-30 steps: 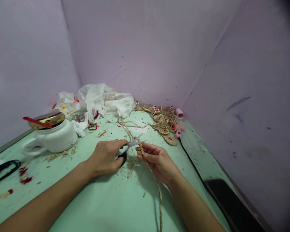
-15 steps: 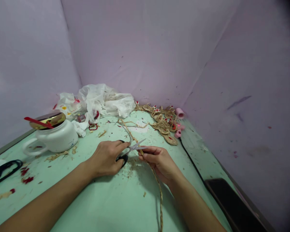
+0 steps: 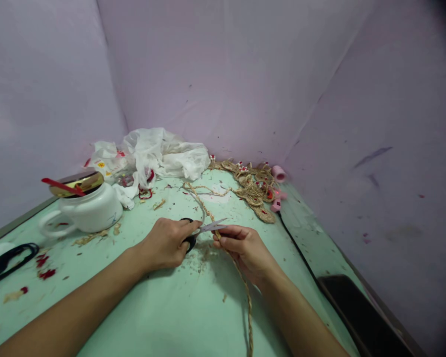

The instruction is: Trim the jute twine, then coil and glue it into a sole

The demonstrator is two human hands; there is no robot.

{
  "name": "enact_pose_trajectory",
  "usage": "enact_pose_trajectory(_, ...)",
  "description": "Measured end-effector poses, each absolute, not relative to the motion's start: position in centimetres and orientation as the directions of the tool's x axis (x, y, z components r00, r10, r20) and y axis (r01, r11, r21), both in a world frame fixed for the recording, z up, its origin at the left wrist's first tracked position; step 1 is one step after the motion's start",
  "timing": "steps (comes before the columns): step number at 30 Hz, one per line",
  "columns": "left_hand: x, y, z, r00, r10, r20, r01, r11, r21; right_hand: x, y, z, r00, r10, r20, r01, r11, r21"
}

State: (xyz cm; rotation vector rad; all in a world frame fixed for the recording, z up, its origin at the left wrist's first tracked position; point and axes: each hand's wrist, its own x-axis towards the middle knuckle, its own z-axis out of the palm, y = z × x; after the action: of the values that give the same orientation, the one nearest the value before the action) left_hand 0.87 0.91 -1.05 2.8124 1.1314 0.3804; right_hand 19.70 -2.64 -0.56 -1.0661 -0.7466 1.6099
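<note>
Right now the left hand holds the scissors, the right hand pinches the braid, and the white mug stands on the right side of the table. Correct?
Not quite: the mug stands on the left side of the table, as the head view shows. The left hand does hold the scissors, and the right hand pinches the braid.

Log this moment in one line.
left hand: gripping scissors; right hand: pinching braided cord; blades: across cord; white mug: left side
</note>
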Motion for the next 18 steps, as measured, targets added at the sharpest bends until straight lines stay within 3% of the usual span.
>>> enact_pose_trajectory(10, 0.79, 1.20, -0.64, 0.680, 0.717, 0.155, 0.686, -0.697, 0.209, 19.85, -2.55, -0.61, -0.044, 0.954, -0.295, -0.429, -0.285, -0.857)
enact_pose_trajectory(15, 0.64, 1.29, -0.67, 0.574, 0.771, 0.276, 0.693, -0.637, 0.339, 19.97, -2.40, -0.72, -0.032, 0.955, -0.294, -0.429, -0.279, -0.859)
enact_pose_trajectory(18, 0.51, 1.49, -1.16, 0.471, 0.799, 0.373, 0.724, -0.592, 0.354, 20.00, -2.18, -0.80, -0.012, 0.956, -0.292, -0.444, -0.267, -0.856)
